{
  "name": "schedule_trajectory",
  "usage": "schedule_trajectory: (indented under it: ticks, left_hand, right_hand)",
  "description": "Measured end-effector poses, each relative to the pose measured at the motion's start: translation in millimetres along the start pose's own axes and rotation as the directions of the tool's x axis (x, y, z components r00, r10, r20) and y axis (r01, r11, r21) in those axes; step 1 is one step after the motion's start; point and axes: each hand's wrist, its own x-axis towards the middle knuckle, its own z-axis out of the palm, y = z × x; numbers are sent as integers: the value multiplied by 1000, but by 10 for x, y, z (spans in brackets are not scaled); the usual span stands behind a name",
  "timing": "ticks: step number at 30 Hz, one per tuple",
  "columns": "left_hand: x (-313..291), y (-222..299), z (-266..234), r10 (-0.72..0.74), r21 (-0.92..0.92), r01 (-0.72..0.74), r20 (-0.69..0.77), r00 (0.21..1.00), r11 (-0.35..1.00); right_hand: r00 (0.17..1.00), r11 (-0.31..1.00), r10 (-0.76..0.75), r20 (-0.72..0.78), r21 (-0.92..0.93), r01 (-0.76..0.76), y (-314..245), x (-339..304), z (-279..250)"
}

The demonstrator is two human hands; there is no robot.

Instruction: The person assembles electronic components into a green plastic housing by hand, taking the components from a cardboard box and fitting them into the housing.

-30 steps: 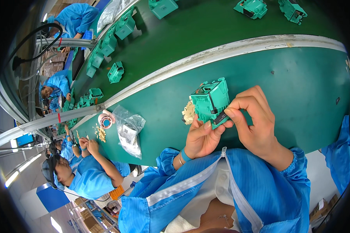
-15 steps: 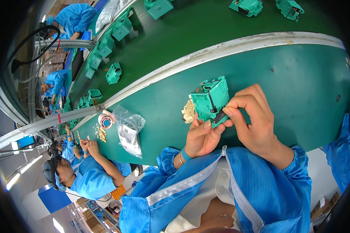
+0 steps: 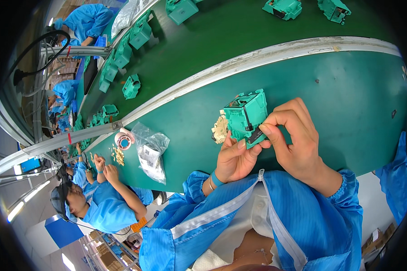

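A boxy green plastic housing (image 3: 246, 114) with black strips on it is tilted in my left hand (image 3: 236, 161), whose fingers close on its lower end. My right hand (image 3: 296, 137) pinches at the right end of a small flat black piece (image 3: 255, 136) lying along the housing's lower edge. How firmly that piece sits in the housing cannot be seen. Just behind and left of the housing, a cream-coloured plastic part (image 3: 220, 128) rests on the green table (image 3: 348, 108); the housing and my left hand partly hide it.
A clear plastic bag (image 3: 151, 156), a tape roll (image 3: 124, 141) and small cream pieces (image 3: 118, 155) lie to the left. Beyond a pale raised rail (image 3: 212, 76), several green housings (image 3: 131, 86) stand on a darker green belt. A co-worker (image 3: 104, 203) sits at the left.
My hands and the housing have barely moved. The housings on the belt have shifted slightly leftward. The co-worker's hands at the left have moved apart.
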Motion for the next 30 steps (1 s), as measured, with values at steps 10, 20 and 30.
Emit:
schedule_trajectory:
  ticks: [10,20,30]
  left_hand:
    - [-9,-10,-17,3,-26,-3,13,1000,1000]
    - [-60,37,-97,16,6,-16,2,1000,1000]
    - [-40,20,-83,1,-10,-1,51,999,1000]
  right_hand:
    - [993,982,119,-15,148,-116,-27,-50,15]
    - [964,906,265,0,343,-250,69,-27,-56]
    - [882,706,454,127,552,-443,-36,-29,17]
